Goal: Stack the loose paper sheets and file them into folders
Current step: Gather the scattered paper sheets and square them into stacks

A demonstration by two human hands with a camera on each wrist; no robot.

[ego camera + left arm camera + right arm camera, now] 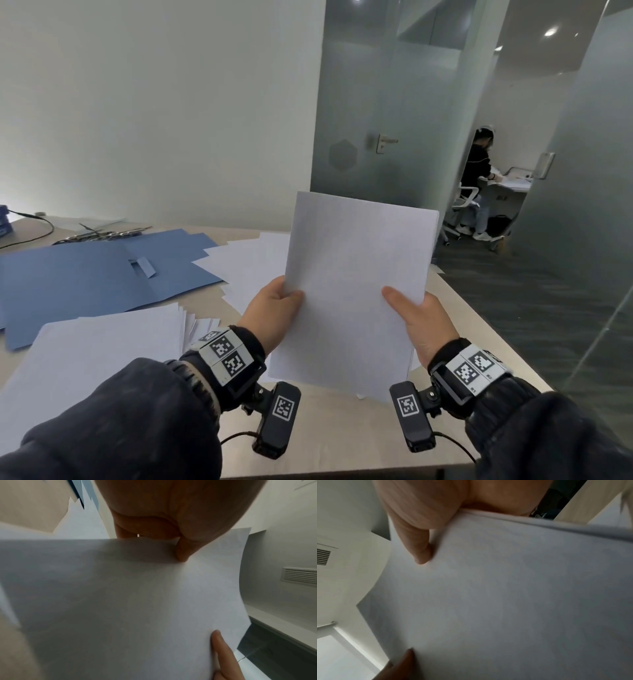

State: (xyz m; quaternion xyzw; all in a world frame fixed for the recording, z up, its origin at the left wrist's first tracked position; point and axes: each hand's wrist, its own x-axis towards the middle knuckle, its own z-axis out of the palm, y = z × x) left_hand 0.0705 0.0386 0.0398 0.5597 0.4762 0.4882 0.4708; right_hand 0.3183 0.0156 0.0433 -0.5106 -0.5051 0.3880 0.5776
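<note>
I hold a stack of white paper sheets (352,287) upright over the table, its lower edge just above the tabletop. My left hand (274,308) grips its left edge, thumb on the front. My right hand (418,318) grips the right edge the same way. In the left wrist view the stack (128,601) fills the frame under my left thumb (183,550). The right wrist view shows the stack (505,595) with my right thumb (419,550) pressed on it. An open blue folder (85,277) lies on the table to the left. Loose sheets (89,349) lie beside it, fanned.
More loose white sheets (250,263) lie behind the held stack. Binder clips and a cable (102,234) sit at the table's back left. The table's right edge (496,329) drops to dark floor. A frosted glass door (376,137) stands behind; a person (476,178) sits in the far room.
</note>
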